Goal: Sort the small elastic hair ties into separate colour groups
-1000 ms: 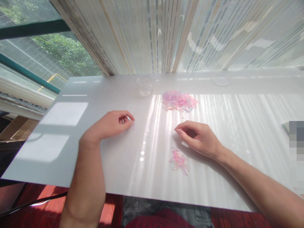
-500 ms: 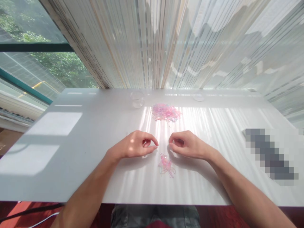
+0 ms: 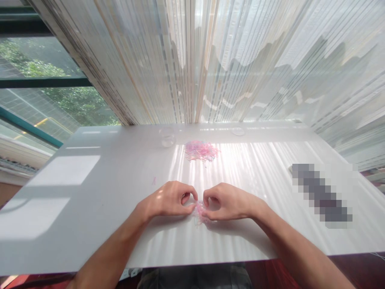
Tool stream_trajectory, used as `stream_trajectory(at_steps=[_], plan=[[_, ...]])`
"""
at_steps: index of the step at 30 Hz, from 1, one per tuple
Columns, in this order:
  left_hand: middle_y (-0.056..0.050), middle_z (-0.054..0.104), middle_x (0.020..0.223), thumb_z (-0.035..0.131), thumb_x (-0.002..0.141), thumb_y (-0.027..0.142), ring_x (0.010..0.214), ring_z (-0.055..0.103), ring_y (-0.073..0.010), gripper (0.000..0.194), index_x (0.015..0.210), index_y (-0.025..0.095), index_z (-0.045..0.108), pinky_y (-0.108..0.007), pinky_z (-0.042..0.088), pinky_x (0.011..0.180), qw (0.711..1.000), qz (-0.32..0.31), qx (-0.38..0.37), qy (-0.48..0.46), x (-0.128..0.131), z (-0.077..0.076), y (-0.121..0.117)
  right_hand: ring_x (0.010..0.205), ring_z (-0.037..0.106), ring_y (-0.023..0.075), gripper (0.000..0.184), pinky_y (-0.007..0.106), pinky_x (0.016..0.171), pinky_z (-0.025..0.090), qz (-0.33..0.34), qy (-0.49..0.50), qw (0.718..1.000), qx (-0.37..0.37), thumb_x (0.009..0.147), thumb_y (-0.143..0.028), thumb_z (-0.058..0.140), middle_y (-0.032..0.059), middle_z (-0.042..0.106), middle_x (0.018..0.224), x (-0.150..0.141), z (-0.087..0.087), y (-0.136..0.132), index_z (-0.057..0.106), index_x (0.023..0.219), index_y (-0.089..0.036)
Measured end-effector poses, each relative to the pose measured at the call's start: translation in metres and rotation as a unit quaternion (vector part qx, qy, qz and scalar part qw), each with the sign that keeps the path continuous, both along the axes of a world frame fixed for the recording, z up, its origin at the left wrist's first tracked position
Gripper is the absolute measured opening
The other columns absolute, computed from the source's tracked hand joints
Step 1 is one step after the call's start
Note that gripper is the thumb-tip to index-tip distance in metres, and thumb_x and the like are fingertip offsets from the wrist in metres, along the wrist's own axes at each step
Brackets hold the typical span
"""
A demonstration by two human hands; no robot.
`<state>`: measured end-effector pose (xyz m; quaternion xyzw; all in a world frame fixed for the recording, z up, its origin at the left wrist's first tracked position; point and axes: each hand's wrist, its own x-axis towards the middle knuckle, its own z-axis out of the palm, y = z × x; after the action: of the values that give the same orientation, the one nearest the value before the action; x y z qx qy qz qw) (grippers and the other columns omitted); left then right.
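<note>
My left hand [image 3: 168,199] and my right hand [image 3: 226,202] meet near the front middle of a white table [image 3: 99,188]. Both have thumb and forefinger pinched together on a small heap of thin pink and pastel elastic bands [image 3: 199,210] lying between them. A bigger pile of the same bands [image 3: 200,150] lies farther back, about a hand's length beyond my fingers. One stray pink band [image 3: 154,180] lies left of my left hand.
A clear round jar [image 3: 167,137] stands at the back, left of the big pile, and its clear lid [image 3: 238,131] lies to the right. A blurred-out object [image 3: 321,196] sits at the right. Striped sheer curtains [image 3: 210,60] hang behind the table.
My hands have drawn together and back toward me, closing onto the small heap of bands. My left hand left one pink band on the table. The view has tilted upward.
</note>
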<state>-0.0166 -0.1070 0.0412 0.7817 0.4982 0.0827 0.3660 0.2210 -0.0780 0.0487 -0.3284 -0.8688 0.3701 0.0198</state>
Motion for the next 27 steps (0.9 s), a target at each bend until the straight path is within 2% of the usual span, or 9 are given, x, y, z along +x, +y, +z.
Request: stream_trajectory(at_steps=[5,12,15,18,23,27], plan=[[0.007,0.051,0.057,0.066,0.075,0.026,0.052,0.045,-0.0098,0.021,0.093,0.024,0.077,-0.023,0.034,0.054,1.0,-0.005,0.0,0.006,0.0003,0.0001,-0.0007,0.057,0.041,0.0114,0.01,0.027,0.056,0.031,0.012,-0.003,0.999,0.029,0.082,-0.026,0.075,-0.004,0.054,0.061,-0.0014,-0.0026,-0.0027,0.069,0.078,-0.02],[0.006,0.049,0.056,0.063,0.08,0.028,0.052,0.042,-0.01,0.018,0.086,0.023,0.079,-0.025,0.034,0.055,1.0,0.004,0.0,0.025,0.0024,0.0013,-0.0008,0.057,0.044,0.0108,0.008,0.026,0.057,0.033,0.018,0.013,1.0,0.019,0.083,-0.019,0.072,-0.0037,0.056,0.063,0.0017,-0.0027,-0.0002,0.067,0.076,-0.019],[0.007,0.046,0.055,0.063,0.079,0.026,0.051,0.04,-0.0095,0.018,0.087,0.022,0.079,-0.024,0.034,0.054,1.0,0.005,-0.007,0.015,0.0019,0.0017,-0.0009,0.056,0.043,0.0099,0.004,0.025,0.056,0.032,0.015,0.009,1.0,0.007,0.083,-0.022,0.073,-0.0053,0.053,0.062,0.002,-0.0033,0.0016,0.07,0.082,-0.019],[0.008,0.044,0.054,0.064,0.076,0.025,0.05,0.039,-0.0089,0.019,0.088,0.022,0.078,-0.024,0.033,0.054,1.0,-0.002,-0.008,0.003,0.001,0.0019,-0.0013,0.056,0.043,0.0104,0.009,0.025,0.057,0.032,0.014,0.012,1.0,0.001,0.084,-0.026,0.073,-0.0055,0.054,0.062,0.0008,-0.004,0.001,0.072,0.09,-0.019],[0.008,0.043,0.054,0.064,0.075,0.024,0.05,0.038,-0.0089,0.02,0.089,0.022,0.078,-0.024,0.033,0.054,1.0,-0.003,-0.003,0.01,0.0008,0.0015,-0.0012,0.058,0.044,0.0113,0.003,0.026,0.057,0.032,0.021,0.016,1.0,0.013,0.083,-0.018,0.07,-0.0027,0.058,0.065,-0.0013,-0.0027,-0.0026,0.07,0.08,-0.018],[0.008,0.042,0.054,0.064,0.075,0.024,0.05,0.037,-0.009,0.021,0.09,0.022,0.078,-0.024,0.033,0.054,1.0,-0.001,0.001,0.013,0.0009,-0.0007,-0.0002,0.056,0.043,0.0095,0.003,0.025,0.056,0.032,0.01,0.018,1.0,-0.011,0.082,-0.016,0.07,-0.0057,0.053,0.062,-0.0003,-0.0007,-0.0005,0.068,0.08,-0.018]])
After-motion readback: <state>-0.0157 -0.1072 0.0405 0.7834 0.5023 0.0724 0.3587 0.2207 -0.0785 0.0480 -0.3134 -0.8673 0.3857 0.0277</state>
